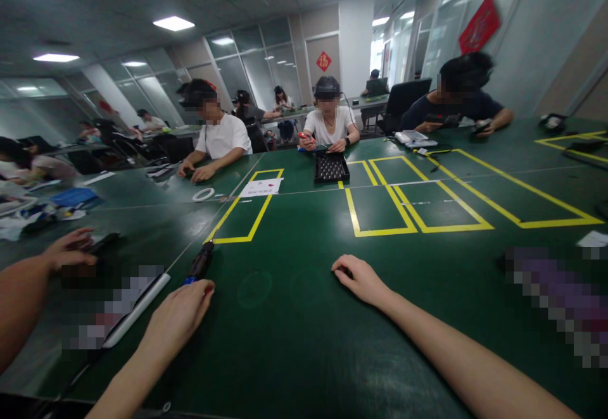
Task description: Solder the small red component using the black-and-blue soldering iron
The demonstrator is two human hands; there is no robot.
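My left hand (183, 305) is closed around the rear end of a black tool with a blue grip (201, 262), shaped like an electric screwdriver. The tool lies low over the green table, its narrow tip pointing away from me, near a corner of a yellow tape outline. My right hand (357, 278) rests on the bare tabletop, fingers loosely bent, with a gap between thumb and fingers. Nothing shows in it, though its underside is hidden. Left of my left hand is a white-edged, pixelated object (137, 308).
Yellow tape rectangles (384, 231) mark the green table (294, 343). A paper sheet (262, 187) lies within one. Across the table, a person works over a black tray (331, 168). Another person's hand (71, 251) reaches in at left. A pixelated purple object (560, 299) lies right.
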